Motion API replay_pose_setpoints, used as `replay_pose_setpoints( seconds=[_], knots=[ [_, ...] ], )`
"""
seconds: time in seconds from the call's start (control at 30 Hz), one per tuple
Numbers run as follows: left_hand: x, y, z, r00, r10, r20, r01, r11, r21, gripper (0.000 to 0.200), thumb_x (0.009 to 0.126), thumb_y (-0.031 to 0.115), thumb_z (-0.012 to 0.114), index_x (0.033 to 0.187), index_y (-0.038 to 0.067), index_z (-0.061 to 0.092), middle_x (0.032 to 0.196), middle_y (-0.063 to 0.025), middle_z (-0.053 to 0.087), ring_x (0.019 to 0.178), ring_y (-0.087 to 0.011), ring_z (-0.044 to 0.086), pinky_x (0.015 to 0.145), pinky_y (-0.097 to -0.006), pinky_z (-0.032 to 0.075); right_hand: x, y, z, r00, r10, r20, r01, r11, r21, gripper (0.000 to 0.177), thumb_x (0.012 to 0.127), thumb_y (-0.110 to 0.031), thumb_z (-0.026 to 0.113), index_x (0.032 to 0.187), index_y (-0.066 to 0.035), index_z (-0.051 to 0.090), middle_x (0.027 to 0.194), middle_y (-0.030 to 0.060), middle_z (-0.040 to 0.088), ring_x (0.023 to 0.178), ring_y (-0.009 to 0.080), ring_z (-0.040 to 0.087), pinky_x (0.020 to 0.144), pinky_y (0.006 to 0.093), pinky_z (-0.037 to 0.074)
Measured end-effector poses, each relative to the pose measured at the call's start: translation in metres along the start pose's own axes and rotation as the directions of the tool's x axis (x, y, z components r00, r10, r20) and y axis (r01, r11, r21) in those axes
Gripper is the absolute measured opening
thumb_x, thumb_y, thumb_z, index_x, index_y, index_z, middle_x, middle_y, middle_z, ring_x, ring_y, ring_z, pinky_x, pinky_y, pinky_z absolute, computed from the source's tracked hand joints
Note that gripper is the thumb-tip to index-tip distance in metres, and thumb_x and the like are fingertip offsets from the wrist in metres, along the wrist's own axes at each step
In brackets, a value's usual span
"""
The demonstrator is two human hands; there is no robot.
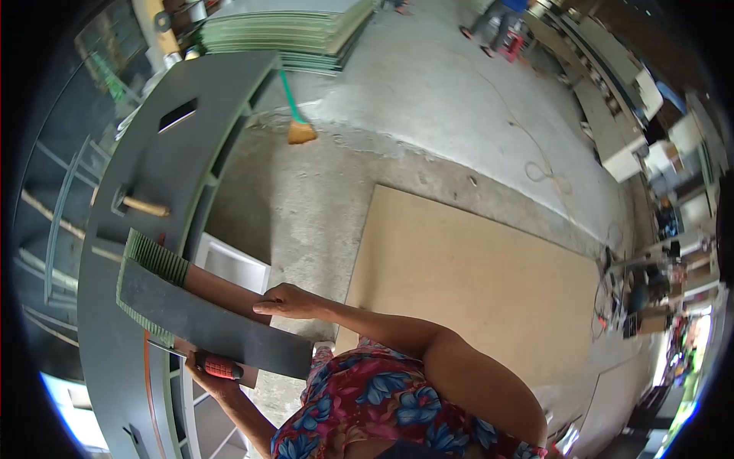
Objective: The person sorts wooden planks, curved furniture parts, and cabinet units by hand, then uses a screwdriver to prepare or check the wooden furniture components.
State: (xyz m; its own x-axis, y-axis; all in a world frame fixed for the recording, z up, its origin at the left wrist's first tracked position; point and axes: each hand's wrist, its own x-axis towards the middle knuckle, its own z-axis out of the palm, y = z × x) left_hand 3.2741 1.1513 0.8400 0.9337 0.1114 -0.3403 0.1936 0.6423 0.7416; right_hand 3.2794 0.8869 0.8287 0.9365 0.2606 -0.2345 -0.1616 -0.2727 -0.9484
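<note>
A long dark grey board [214, 314] with a ridged green end [149, 325] lies across a grey cabinet-like panel [153, 164] and reaches back to my body. Brown strips [222, 289] show along its sides. My right hand [287, 301] is closed at its upper edge, the thumb pressing toward the board. Below the board, my left hand [205, 372] is wrapped round a screwdriver [220, 366] with a red and black handle; its thin metal shaft points left. Part of the left hand's fingers is hidden by the handle and board. A wooden-handled hammer [145, 206] rests on the panel.
A large tan sheet [474, 268] lies on the concrete floor to the right. A broom [300, 131] leans near the panel's far end, by stacked green-edged boards [283, 34]. Far off, a person's legs [489, 30] show beside a red stool [512, 46].
</note>
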Motion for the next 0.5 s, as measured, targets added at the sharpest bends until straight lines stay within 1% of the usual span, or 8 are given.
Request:
replay_pose_setpoints(
  seconds=[0.03,0.1,0.13,0.17,0.23,0.27,0.37,0.5],
  knots=[
    [-0.002,-0.007,0.013,0.999,-0.017,0.034,0.017,1.0,0.012,0.027,0.077,0.033,0.059,0.085,0.008,0.056,0.082,-0.0047,0.061,0.073,-0.0177,0.06,0.068,-0.0313,0.051,-0.014,-0.001,-0.012,1.0,0.005,-0.027,-0.005,1.0,0.002,0.052,0.084,-0.048,0.055,0.066,0.0,0.058,0.056,0.0038,0.047,0.057,0.0124,0.042,0.052,0.031,0.035],
    [0.001,-0.023,0.045,0.993,-0.053,0.104,0.05,0.998,0.035,0.029,0.077,0.033,0.06,0.089,0.007,0.057,0.085,-0.0056,0.061,0.076,-0.0183,0.06,0.072,-0.0319,0.051,-0.04,0.003,-0.029,0.986,-0.033,-0.161,0.047,0.995,0.084,0.052,0.084,-0.05,0.054,0.074,0.001,0.062,0.06,0.0061,0.053,0.058,0.0141,0.047,0.053,0.0319,0.037],
    [0.015,-0.035,0.041,0.978,-0.092,0.186,0.084,0.995,0.051,0.037,0.076,0.033,0.061,0.098,0.005,0.056,0.092,-0.007,0.061,0.083,-0.0202,0.06,0.076,-0.0329,0.05,-0.05,0.006,-0.038,0.971,-0.049,-0.232,0.078,0.99,0.118,0.053,0.083,-0.051,0.054,0.078,0.001,0.064,0.062,0.0073,0.056,0.059,0.0149,0.049,0.054,0.0323,0.039],
    [0.0,-0.039,0.059,0.964,-0.133,0.232,0.124,0.991,0.05,0.039,0.075,0.033,0.061,0.101,0.004,0.056,0.094,-0.0074,0.061,0.085,-0.0208,0.059,0.078,-0.0332,0.049,-0.08,-0.002,-0.051,0.973,0.006,-0.232,0.027,0.99,0.136,0.053,0.083,-0.051,0.054,0.082,0.0,0.065,0.067,0.0096,0.059,0.064,0.0172,0.053,0.059,0.0329,0.041],
    [0.007,-0.06,0.085,0.916,-0.222,0.333,0.218,0.975,0.052,0.044,0.074,0.032,0.062,0.106,0.003,0.054,0.098,-0.0083,0.06,0.089,-0.022,0.058,0.08,-0.0338,0.048,-0.1,0.004,-0.069,0.963,0.119,-0.242,-0.078,0.982,0.172,0.052,0.081,-0.052,0.055,0.088,-0.002,0.066,0.077,0.0141,0.065,0.075,0.0219,0.06,0.068,0.0342,0.045],
    [0.002,-0.071,0.105,0.894,-0.251,0.372,0.268,0.963,0.006,0.052,0.073,0.033,0.063,0.112,0.002,0.051,0.103,-0.0091,0.059,0.095,-0.0235,0.057,0.084,-0.0355,0.046,-0.11,0.016,-0.072,0.948,0.07,-0.31,-0.011,0.982,0.186,0.051,0.081,-0.052,0.055,0.087,-0.002,0.067,0.076,0.0144,0.064,0.074,0.0232,0.061,0.068,0.0344,0.045],
    [-0.019,-0.091,0.16,0.811,-0.343,0.474,0.339,0.936,0.096,0.055,0.072,0.035,0.062,0.114,0.002,0.05,0.105,-0.0096,0.058,0.096,-0.0241,0.056,0.085,-0.0362,0.045,-0.142,0.034,-0.085,0.902,0.217,-0.374,-0.141,0.965,0.222,0.054,0.081,-0.05,0.057,0.088,0.003,0.065,0.077,0.0139,0.064,0.076,0.0189,0.06,0.068,0.0316,0.046],
    [-0.001,-0.128,0.181,0.695,-0.529,0.487,0.442,0.849,0.29,0.054,0.074,0.037,0.06,0.114,0.002,0.05,0.105,-0.0099,0.058,0.097,-0.0245,0.057,0.085,-0.0366,0.046,-0.174,0.058,-0.083,0.808,0.219,-0.548,-0.019,0.938,0.347,0.05,0.081,-0.046,0.06,0.091,0.003,0.064,0.081,0.0111,0.065,0.08,0.017,0.06,0.072,0.0302,0.046]
  ],
)
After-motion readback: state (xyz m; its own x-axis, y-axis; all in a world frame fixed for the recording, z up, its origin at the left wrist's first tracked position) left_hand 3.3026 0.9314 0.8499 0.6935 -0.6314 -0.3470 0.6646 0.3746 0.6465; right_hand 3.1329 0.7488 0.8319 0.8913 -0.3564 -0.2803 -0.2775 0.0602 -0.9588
